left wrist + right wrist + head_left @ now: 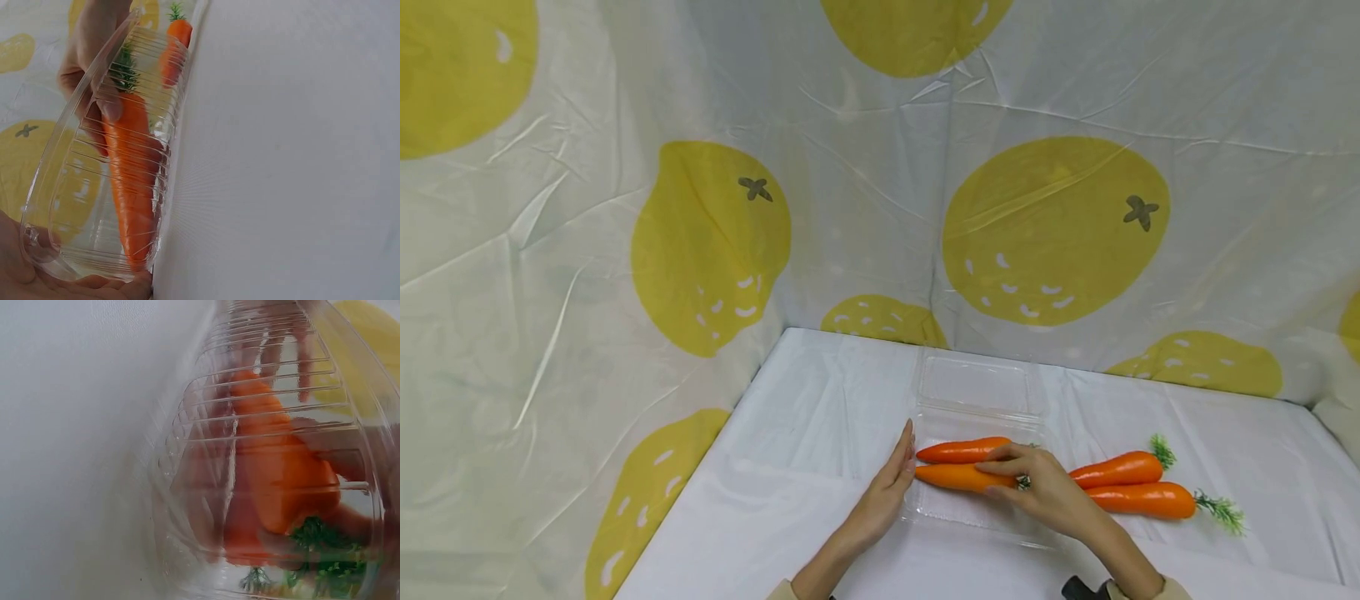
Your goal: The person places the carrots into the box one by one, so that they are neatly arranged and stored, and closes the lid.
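Clear plastic hinged box (958,506): lies on the white cloth-covered worktop (820,454), its rectangular see-through lid (973,383) folded back flat beyond its far edge; ribbed side walls show in both wrist views.
Near orange carrot (951,477): inside the box, running left to right, its pointed tip at the left wall, its green tuft (125,70) toward the right wall.
Far orange-red carrot (961,451): also inside the box, just beyond the near one and roughly parallel to it, tip likewise to the left; its thick end is partly hidden.
Right hand (1043,493): reaches in over the right side of the box; its grip is closed on the near orange carrot, thumb and fingers pinching the thick end.
Left hand (883,492): outside the left wall of the box, fingers extended against it; its grip holds no carrot.
Two loose orange carrots (1144,502): side by side on the worktop to the right of the box, leafy ends pointing away from it, tips partly hidden behind the right hand and forearm.
Pale backdrop with yellow lemon print (865,208): hangs beyond the box and to its left.
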Action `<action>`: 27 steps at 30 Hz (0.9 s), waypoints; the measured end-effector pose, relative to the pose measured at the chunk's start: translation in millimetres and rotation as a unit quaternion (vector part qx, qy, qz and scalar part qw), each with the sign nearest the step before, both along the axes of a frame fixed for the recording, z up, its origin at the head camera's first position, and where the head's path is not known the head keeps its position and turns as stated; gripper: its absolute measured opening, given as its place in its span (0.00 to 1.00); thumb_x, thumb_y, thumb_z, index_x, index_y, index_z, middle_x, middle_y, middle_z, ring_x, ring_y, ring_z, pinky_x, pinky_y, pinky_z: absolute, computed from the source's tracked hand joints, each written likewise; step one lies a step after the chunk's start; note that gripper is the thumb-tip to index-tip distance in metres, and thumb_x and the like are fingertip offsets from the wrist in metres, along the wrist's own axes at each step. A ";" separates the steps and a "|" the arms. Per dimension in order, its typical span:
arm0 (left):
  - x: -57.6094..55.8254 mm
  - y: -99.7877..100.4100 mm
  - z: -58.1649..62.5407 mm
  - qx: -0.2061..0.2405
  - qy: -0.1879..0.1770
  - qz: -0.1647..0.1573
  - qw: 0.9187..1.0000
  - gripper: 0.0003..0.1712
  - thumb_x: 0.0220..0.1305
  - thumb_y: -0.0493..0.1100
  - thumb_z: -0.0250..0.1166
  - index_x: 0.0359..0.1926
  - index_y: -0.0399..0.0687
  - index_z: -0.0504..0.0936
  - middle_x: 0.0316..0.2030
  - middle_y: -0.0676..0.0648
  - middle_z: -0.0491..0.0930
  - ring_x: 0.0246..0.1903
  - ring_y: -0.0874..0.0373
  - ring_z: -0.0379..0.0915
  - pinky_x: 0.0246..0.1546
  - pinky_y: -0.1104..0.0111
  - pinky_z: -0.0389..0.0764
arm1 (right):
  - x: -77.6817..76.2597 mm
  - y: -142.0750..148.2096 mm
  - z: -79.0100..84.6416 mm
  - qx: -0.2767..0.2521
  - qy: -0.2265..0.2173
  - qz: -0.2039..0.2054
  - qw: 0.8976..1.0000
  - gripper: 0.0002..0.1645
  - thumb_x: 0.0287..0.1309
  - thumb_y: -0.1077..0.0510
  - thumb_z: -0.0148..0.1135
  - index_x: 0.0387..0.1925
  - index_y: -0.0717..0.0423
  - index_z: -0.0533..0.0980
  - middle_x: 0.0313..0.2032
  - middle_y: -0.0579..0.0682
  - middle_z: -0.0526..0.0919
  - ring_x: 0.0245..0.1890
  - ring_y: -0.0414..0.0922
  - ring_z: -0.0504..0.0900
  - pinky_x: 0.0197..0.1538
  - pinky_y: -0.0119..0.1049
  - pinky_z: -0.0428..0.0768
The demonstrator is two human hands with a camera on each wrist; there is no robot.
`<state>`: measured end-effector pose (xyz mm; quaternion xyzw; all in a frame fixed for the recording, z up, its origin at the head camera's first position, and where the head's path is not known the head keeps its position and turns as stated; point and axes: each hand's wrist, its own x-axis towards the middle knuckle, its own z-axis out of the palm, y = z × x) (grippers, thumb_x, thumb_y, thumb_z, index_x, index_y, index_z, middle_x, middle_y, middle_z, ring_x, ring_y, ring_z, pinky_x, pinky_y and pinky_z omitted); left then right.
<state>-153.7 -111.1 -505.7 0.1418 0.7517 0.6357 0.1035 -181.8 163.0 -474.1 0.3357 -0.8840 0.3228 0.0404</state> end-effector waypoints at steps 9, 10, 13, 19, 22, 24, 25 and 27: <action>0.7 -0.3 -1.9 0.001 -0.001 -0.002 1.000 0.35 0.86 0.43 0.38 0.84 0.54 0.35 0.83 0.38 0.38 0.82 0.39 0.40 0.79 0.44 0.47 | 3.1 -2.5 -5.3 -0.024 0.037 -0.008 0.999 0.19 0.52 0.59 0.79 0.48 0.52 0.89 0.43 0.44 0.83 0.41 0.39 0.79 0.40 0.30 0.78; 0.9 -0.2 -1.9 0.001 -0.001 -0.002 1.000 0.35 0.86 0.43 0.38 0.84 0.54 0.35 0.83 0.38 0.38 0.82 0.39 0.40 0.79 0.44 0.47 | 3.3 -2.6 -5.8 -0.023 0.039 -0.009 0.999 0.19 0.52 0.59 0.79 0.48 0.52 0.89 0.44 0.44 0.83 0.42 0.39 0.79 0.40 0.30 0.78; 1.2 -0.1 -1.9 0.002 -0.003 -0.001 1.000 0.35 0.86 0.43 0.38 0.84 0.54 0.35 0.83 0.38 0.38 0.82 0.39 0.39 0.79 0.44 0.47 | 3.8 -2.9 -7.0 -0.020 0.034 -0.014 0.999 0.19 0.52 0.59 0.79 0.49 0.51 0.89 0.45 0.44 0.83 0.43 0.40 0.79 0.42 0.32 0.79; 0.9 -0.1 -1.9 0.000 -0.004 -0.004 1.000 0.35 0.86 0.43 0.38 0.84 0.54 0.35 0.83 0.38 0.38 0.82 0.39 0.39 0.79 0.43 0.47 | 4.6 -2.5 -8.3 -0.005 0.024 -0.033 0.999 0.20 0.51 0.59 0.79 0.49 0.49 0.89 0.47 0.44 0.85 0.46 0.44 0.80 0.47 0.36 0.80; 0.1 -0.1 -1.8 -0.001 -0.002 -0.004 1.000 0.36 0.86 0.43 0.38 0.84 0.54 0.35 0.83 0.38 0.38 0.82 0.40 0.39 0.79 0.44 0.46 | 5.2 -3.3 -8.5 0.002 0.018 -0.049 0.999 0.20 0.50 0.59 0.80 0.48 0.47 0.90 0.47 0.43 0.84 0.47 0.45 0.79 0.47 0.37 0.78; -0.6 -0.1 -1.6 -0.002 0.001 -0.002 1.000 0.35 0.86 0.43 0.39 0.84 0.54 0.35 0.83 0.38 0.38 0.82 0.40 0.39 0.79 0.44 0.46 | 5.3 -4.9 -9.1 0.006 0.021 -0.060 0.998 0.21 0.49 0.59 0.81 0.47 0.45 0.90 0.47 0.42 0.84 0.47 0.44 0.78 0.48 0.38 0.77; -0.9 -0.1 -1.5 -0.003 0.001 0.000 1.000 0.35 0.86 0.43 0.39 0.84 0.54 0.35 0.83 0.38 0.39 0.82 0.40 0.40 0.79 0.44 0.47 | 5.2 -5.9 -9.8 0.008 0.026 -0.064 0.998 0.21 0.48 0.60 0.82 0.47 0.45 0.90 0.47 0.42 0.84 0.47 0.44 0.78 0.48 0.38 0.77; -1.1 0.1 -1.6 -0.004 0.002 0.001 1.000 0.35 0.86 0.43 0.39 0.84 0.54 0.35 0.83 0.37 0.39 0.82 0.40 0.40 0.79 0.44 0.47 | 4.8 -7.9 -11.5 0.013 0.038 -0.066 0.997 0.20 0.46 0.61 0.82 0.45 0.46 0.91 0.46 0.43 0.84 0.47 0.43 0.77 0.48 0.37 0.78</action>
